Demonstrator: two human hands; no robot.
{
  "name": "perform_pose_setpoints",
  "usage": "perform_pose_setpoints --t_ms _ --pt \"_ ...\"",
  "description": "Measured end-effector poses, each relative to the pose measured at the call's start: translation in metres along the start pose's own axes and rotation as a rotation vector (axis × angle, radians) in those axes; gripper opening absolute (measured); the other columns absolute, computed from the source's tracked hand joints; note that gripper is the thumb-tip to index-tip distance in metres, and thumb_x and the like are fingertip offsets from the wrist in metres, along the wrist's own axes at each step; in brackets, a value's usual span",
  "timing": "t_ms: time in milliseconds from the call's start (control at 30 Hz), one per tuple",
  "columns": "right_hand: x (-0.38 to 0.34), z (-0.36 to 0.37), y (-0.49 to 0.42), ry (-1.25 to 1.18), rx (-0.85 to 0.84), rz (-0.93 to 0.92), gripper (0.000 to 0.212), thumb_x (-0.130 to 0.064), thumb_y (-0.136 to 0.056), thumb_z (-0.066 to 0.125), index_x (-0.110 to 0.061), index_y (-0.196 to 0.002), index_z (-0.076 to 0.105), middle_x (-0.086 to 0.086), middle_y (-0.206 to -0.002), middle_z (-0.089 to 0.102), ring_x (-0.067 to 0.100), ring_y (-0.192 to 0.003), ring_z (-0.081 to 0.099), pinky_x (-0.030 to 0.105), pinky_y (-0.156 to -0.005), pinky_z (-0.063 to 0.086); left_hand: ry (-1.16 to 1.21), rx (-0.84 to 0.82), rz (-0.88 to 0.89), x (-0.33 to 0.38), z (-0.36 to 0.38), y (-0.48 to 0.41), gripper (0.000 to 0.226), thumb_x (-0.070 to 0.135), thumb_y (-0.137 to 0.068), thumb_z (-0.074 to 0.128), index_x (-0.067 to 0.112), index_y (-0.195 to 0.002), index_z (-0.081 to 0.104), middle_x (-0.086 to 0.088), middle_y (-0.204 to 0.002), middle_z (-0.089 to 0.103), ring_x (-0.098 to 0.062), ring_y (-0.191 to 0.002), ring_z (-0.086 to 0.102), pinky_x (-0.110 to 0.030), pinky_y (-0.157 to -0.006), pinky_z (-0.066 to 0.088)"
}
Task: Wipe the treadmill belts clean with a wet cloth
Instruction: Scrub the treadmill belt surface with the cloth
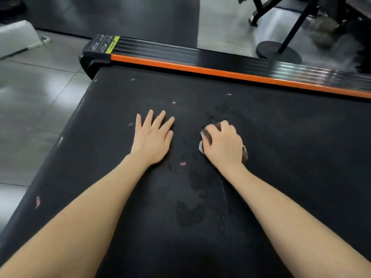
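Now, cloth (206, 138) under right hand (223, 145)

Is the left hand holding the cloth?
No, the left hand lies flat and bare on the belt; the right hand grips the cloth.

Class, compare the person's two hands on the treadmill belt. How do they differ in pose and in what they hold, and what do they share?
The left hand lies flat with its fingers straight and spread, while the right hand has its fingers curled. The left hand holds nothing, but the right hand grips the cloth, bunched beneath it. Both hands rest palm down on the black treadmill belt, side by side.
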State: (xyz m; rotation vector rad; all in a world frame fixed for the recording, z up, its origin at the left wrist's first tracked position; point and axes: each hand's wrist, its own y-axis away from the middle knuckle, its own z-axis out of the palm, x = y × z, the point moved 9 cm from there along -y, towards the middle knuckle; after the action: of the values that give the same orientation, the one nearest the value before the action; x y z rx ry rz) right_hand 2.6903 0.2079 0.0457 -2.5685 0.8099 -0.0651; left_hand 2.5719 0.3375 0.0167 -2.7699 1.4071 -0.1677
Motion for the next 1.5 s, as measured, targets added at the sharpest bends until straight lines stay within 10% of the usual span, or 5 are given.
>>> perform_pose_setpoints --t_ms 567,867,1100,1333,1500 --pt "-0.054 0.003 -0.012 -0.107 -0.047 -0.04 0.02 -0.031 -0.079 0.07 -0.013 -0.08 0.061 0.013 -0.076 0.052 0.033 -0.061 0.053 0.031 -0.051 0.031 0.293 0.062 -0.015 -0.012 0.001 -0.003 0.05 0.029 -0.097 0.025 0.022 -0.145 0.035 0.001 -0.153 0.031 -0.023 -0.145 0.017 -0.04 -0.117 0.003" --pt "-0.08 -0.031 0.089 -0.208 -0.16 -0.399 0.022 -0.038 -0.087 0.058 -0.017 -0.083 0.06 0.007 -0.079 0.052 0.024 -0.064 0.049 0.033 -0.049 0.041 0.249 0.059 0.0 -0.007 -0.001 0.0 0.045 0.027 -0.101 0.032 0.027 -0.146 0.032 0.001 -0.155 0.026 -0.023 -0.145 0.012 -0.041 -0.117 0.0" --pt "-0.078 0.0 0.006 -0.065 -0.06 -0.095 0.029 -0.035 -0.078 0.069 -0.014 -0.095 0.061 0.013 -0.081 0.054 0.033 -0.063 0.054 0.031 -0.052 0.03 0.275 0.063 0.003 -0.009 -0.002 0.0 0.047 0.028 -0.099 0.027 0.025 -0.146 0.032 0.0 -0.154 0.029 -0.023 -0.145 0.015 -0.041 -0.116 0.003" --pt "-0.041 -0.058 0.142 -0.242 -0.274 -0.55 0.023 -0.037 -0.083 0.056 -0.019 -0.094 0.065 0.011 -0.092 0.062 0.028 -0.07 0.055 0.034 -0.055 0.047 0.226 0.062 0.023 -0.007 -0.002 -0.001 0.046 0.026 -0.101 0.034 0.022 -0.146 0.033 -0.003 -0.154 0.029 -0.026 -0.144 0.017 -0.044 -0.116 0.006" --pt "0.107 -0.033 0.049 0.034 -0.146 0.083 0.026 -0.039 -0.091 0.05 -0.017 -0.1 0.06 0.012 -0.092 0.055 0.036 -0.079 0.057 0.036 -0.061 0.042 0.209 0.075 0.027 -0.007 0.0 -0.002 0.045 0.026 -0.1 0.035 0.022 -0.145 0.035 -0.004 -0.153 0.031 -0.028 -0.144 0.018 -0.046 -0.116 0.007"
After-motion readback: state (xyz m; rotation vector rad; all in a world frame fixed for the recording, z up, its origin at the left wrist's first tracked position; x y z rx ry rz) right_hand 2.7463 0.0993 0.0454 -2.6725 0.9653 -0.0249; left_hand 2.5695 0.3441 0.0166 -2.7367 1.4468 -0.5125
